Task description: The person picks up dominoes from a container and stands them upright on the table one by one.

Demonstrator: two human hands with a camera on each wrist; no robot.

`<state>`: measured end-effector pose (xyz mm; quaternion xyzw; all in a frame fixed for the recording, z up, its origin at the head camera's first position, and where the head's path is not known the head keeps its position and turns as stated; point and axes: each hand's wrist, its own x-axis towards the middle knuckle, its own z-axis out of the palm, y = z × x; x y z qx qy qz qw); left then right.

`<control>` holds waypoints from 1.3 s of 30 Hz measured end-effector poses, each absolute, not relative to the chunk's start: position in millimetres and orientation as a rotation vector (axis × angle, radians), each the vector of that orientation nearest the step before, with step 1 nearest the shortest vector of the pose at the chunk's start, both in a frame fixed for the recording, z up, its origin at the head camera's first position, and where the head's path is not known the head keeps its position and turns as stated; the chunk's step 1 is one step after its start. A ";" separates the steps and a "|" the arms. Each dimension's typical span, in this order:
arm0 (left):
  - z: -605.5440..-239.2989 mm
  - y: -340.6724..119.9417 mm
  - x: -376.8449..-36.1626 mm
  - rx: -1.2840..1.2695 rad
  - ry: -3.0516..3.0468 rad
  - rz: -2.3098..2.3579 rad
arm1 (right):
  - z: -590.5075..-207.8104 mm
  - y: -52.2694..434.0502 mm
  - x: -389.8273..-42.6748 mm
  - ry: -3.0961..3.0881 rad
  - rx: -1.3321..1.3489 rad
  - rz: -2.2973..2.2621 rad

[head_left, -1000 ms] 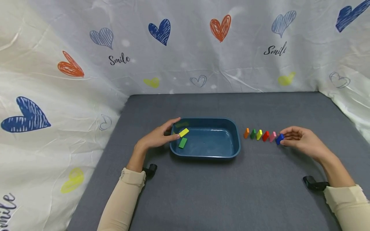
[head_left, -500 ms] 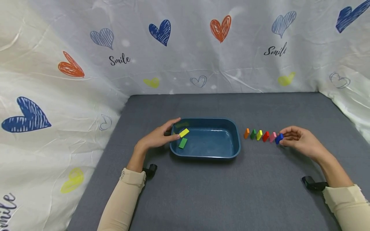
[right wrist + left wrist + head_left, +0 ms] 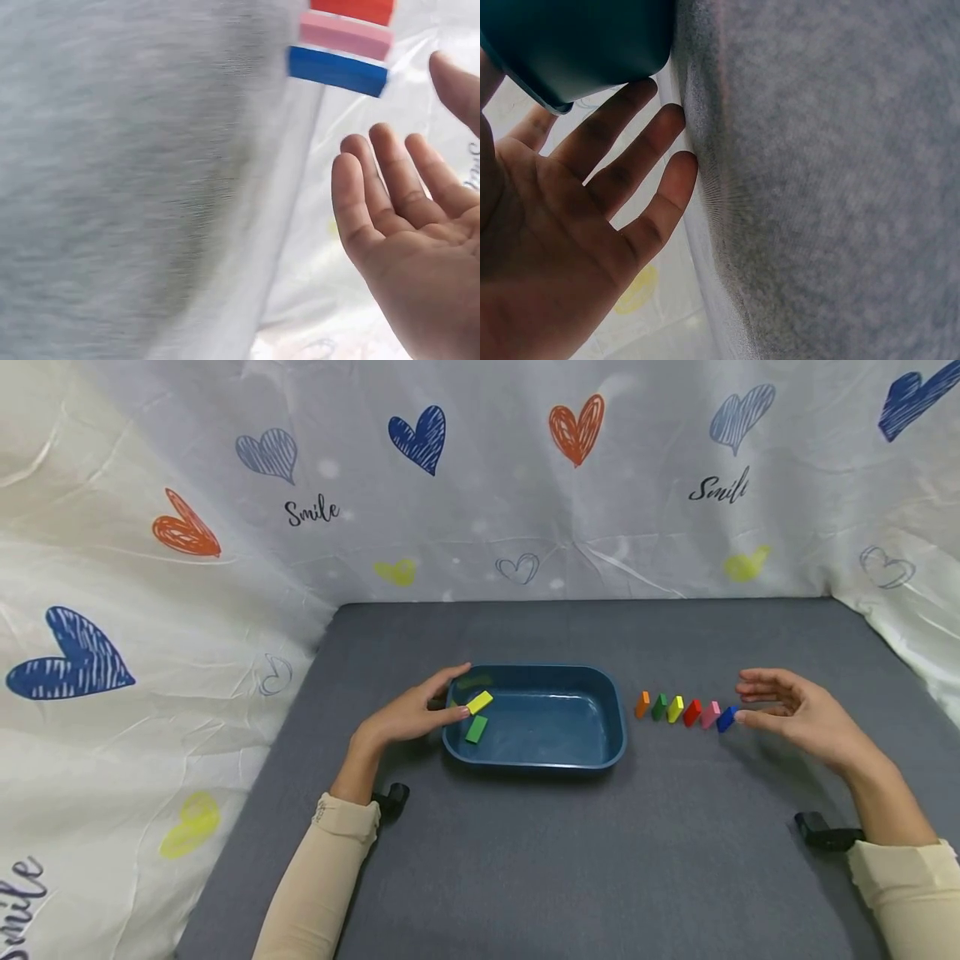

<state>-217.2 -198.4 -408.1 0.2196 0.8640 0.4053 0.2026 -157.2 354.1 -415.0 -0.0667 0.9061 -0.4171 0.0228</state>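
In the head view, my left hand (image 3: 412, 714) rests at the left end of a dark blue tray (image 3: 536, 765), its thumb over the rim. The left wrist view has the fingers fairly straight, against or close to the tray's outer wall. A yellow domino (image 3: 479, 702) and a green domino (image 3: 476, 729) lie inside by the thumb. Right of the tray, small dominoes stand in a row, ending with a pink domino (image 3: 710, 715) and a blue domino (image 3: 727, 719). My right hand (image 3: 806, 714) is beside the blue one, fingers apart and holding nothing; the right wrist view leaves a gap between them.
The row also has an orange domino (image 3: 642, 704), a green one, a yellow one and a red domino (image 3: 692, 712), with narrow gaps between them. Grey cloth covers the table (image 3: 570, 860). A white curtain (image 3: 465, 510) printed with hearts hangs behind and at the left.
My right hand has let go of the blue domino and drawn back to the right, its fingers spreading. The blue domino stands at the row's end. My left hand and the tray stay put.
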 end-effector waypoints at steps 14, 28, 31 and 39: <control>-414.9 -202.0 -222.8 0.632 2.440 1.097 | -397.5 283.2 -165.9 2.948 -0.513 -1.511; -414.2 -201.4 -223.6 0.620 2.438 1.094 | -393.6 195.0 -182.0 2.777 -0.913 -1.455; -414.3 -201.3 -223.9 0.624 2.431 1.102 | -396.0 178.4 -187.0 2.731 -0.996 -1.414; -414.3 -201.8 -224.1 0.631 2.438 1.088 | -400.1 133.3 -192.2 2.562 -1.105 -1.258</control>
